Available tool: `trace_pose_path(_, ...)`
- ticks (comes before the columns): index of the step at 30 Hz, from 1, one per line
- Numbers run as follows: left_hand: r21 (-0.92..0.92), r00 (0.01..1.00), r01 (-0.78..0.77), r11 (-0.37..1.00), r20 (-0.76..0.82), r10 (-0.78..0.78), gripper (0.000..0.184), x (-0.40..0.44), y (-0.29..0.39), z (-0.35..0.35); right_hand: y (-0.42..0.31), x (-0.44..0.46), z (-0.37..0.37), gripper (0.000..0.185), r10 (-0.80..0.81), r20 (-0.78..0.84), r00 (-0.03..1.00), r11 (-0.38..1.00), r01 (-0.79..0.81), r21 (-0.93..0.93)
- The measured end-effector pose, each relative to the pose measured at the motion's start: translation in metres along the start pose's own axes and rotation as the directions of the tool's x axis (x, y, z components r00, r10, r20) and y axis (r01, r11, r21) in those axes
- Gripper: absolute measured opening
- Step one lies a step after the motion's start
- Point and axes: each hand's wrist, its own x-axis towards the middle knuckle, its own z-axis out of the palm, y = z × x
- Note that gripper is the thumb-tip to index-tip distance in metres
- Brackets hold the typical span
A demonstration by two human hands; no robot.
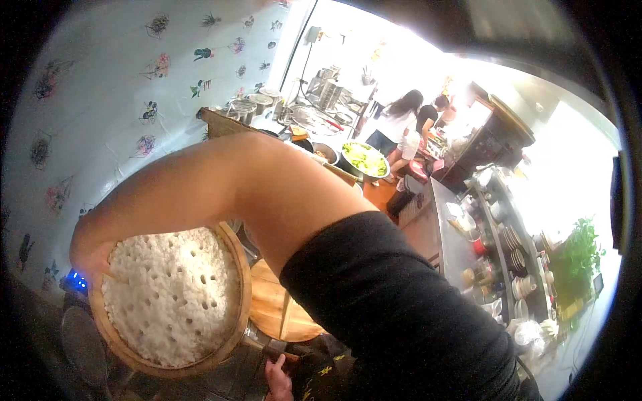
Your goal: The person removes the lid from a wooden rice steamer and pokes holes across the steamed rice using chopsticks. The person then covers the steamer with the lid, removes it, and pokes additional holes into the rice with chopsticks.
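Note:
A round wooden steamer (244,294) is full of white rice (174,294), and many small round holes dot the rice. My right arm, in a black sleeve, arches over it. At the steamer's far left rim is my right hand (93,255), closed, with what looks like a thin wooden stick (119,275) slanting from it into the rice. My left hand (278,379) is low in the view with its fingers curled, beside a brown handle (281,354). Whether it grips that handle cannot be made out.
A round wooden board (271,304) lies right of the steamer. Blue lit digits (77,281) glow at its left. Behind my arm stand a bowl of cut greens (364,159) and metal pots (261,100). Other people (404,120) work farther back. Shelves with dishes (515,260) line the right.

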Motion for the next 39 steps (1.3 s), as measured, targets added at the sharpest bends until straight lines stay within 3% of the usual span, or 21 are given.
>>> trace_pose_path(6, -0.023, 0.999, -0.044, 0.999, 0.011, 0.044, 0.032, 0.001, -0.001, -0.005, -0.007, -0.010, -0.008, 0.043, -0.006, 0.004, 1.000, 1.000, 0.006, -0.001)
trace_pose_path(10, -0.090, 0.982, -0.176, 0.980, 0.056, 0.181, 0.033, 0.004, -0.007, -0.003, -0.015, -0.021, -0.011, 0.041, -0.007, -0.012, 1.000, 1.000, 0.007, 0.018)
trace_pose_path(12, -0.025, 0.991, -0.050, 0.998, 0.119, 0.053, 0.030, -0.034, 0.038, 0.019, -0.015, -0.017, -0.011, 0.041, 0.030, 0.013, 0.999, 0.996, -0.031, 0.079)
trace_pose_path(14, -0.105, 0.980, -0.051, 0.993, 0.184, 0.070, 0.024, -0.001, -0.001, -0.003, -0.013, -0.012, -0.015, 0.040, 0.079, 0.071, 0.994, 0.987, -0.088, 0.133)
trace_pose_path(16, -0.047, 0.958, -0.274, 0.961, 0.078, 0.277, 0.017, 0.007, -0.010, 0.000, -0.022, -0.009, -0.018, 0.040, 0.133, 0.137, 0.982, 0.972, -0.157, 0.177)
trace_pose_path(17, -0.080, 0.969, -0.220, 0.972, 0.092, 0.227, 0.015, 0.008, -0.012, -0.002, -0.024, -0.011, -0.014, 0.040, 0.163, 0.156, 0.974, 0.962, -0.192, 0.192)
trace_pose_path(19, -0.099, 0.974, -0.120, 0.988, 0.182, 0.136, 0.012, 0.000, -0.003, -0.004, -0.034, -0.019, -0.016, 0.039, 0.254, 0.174, 0.951, 0.892, -0.300, 0.337)
trace_pose_path(20, -0.106, 0.980, -0.107, 0.989, 0.154, 0.123, 0.012, -0.002, -0.006, -0.006, -0.038, -0.024, -0.011, 0.039, 0.315, 0.141, 0.939, 0.825, -0.344, 0.448)
trace_pose_path(22, -0.111, 0.988, -0.079, 0.991, 0.120, 0.092, 0.011, 0.004, -0.011, -0.005, -0.042, -0.051, 0.000, 0.038, 0.437, -0.068, 0.897, 0.669, -0.274, 0.691)
trace_pose_path(25, -0.059, 0.990, -0.110, 0.992, 0.079, 0.115, 0.013, 0.009, -0.014, -0.006, -0.047, -0.052, 0.029, 0.036, 0.443, -0.315, 0.839, 0.833, -0.257, 0.490)
trace_pose_path(28, -0.028, 0.995, -0.087, 0.996, 0.052, 0.088, 0.014, 0.011, -0.018, -0.009, -0.057, -0.057, 0.020, 0.036, 0.497, -0.192, 0.846, 0.729, -0.288, 0.621)
trace_pose_path(32, -0.073, 0.992, -0.062, 0.995, 0.107, 0.070, 0.015, -0.006, -0.006, 0.001, -0.048, -0.058, 0.009, 0.034, 0.458, -0.254, 0.852, 0.804, -0.276, 0.527)
trace_pose_path(33, -0.078, 0.990, -0.093, 0.993, 0.096, 0.101, 0.016, -0.002, -0.010, 0.000, -0.039, -0.065, -0.004, 0.032, 0.373, -0.442, 0.816, 0.863, -0.130, 0.488)
trace_pose_path(34, -0.085, 0.988, -0.124, 0.989, 0.085, 0.131, 0.016, 0.005, -0.017, -0.001, -0.029, -0.074, -0.018, 0.031, 0.311, -0.530, 0.789, 0.895, -0.057, 0.442)
trace_pose_path(35, -0.089, 0.984, -0.152, 0.984, 0.075, 0.159, 0.017, 0.009, -0.021, -0.003, -0.017, -0.089, -0.041, 0.029, 0.251, -0.557, 0.792, 0.936, -0.050, 0.350)
trace_pose_path(37, -0.081, 0.990, -0.108, 0.991, 0.087, 0.115, 0.018, -0.005, -0.006, 0.003, 0.016, -0.129, -0.095, 0.028, -0.037, -0.532, 0.846, 0.982, -0.067, -0.175)
trace_pose_path(38, -0.077, 0.992, -0.083, 0.994, 0.093, 0.090, 0.018, -0.012, -0.001, 0.005, 0.024, -0.152, -0.121, 0.028, -0.061, -0.517, 0.854, 0.978, -0.052, -0.201)
trace_pose_path(39, -0.058, 0.994, -0.074, 0.996, 0.073, 0.078, 0.018, -0.013, 0.002, 0.007, -0.002, -0.178, -0.147, 0.028, 0.298, -0.548, 0.782, 0.904, -0.047, 0.424)
